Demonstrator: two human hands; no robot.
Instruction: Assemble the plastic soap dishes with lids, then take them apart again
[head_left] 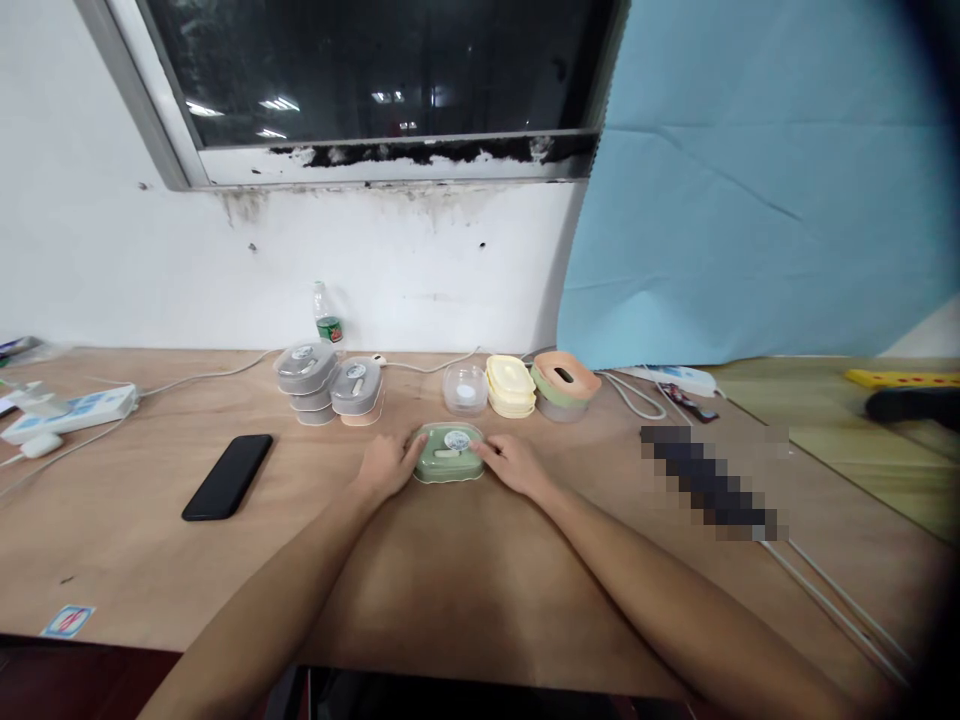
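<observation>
A green food container [448, 466] with a see-through lid and a round sticker rests on the wooden table between my hands. My left hand [388, 466] grips its left side, the thumb lying along the lid's edge. On the opposite side my right hand [513, 462] holds it, with the thumb on the lid near the sticker. Behind it stand a clear container [465, 390], a stack of yellow containers [511, 388] and a stack with an orange lid [564, 376]. To the left are grey lidded containers [306, 372] in a stack and a shorter stack [357, 386].
A black phone [228, 478] lies left of my arms. Power strips sit at the left [82, 412] and back right [679, 379], with white cables trailing. A plastic bottle [326, 315] stands by the wall. A dark, pixelated object [709, 482] lies to the right.
</observation>
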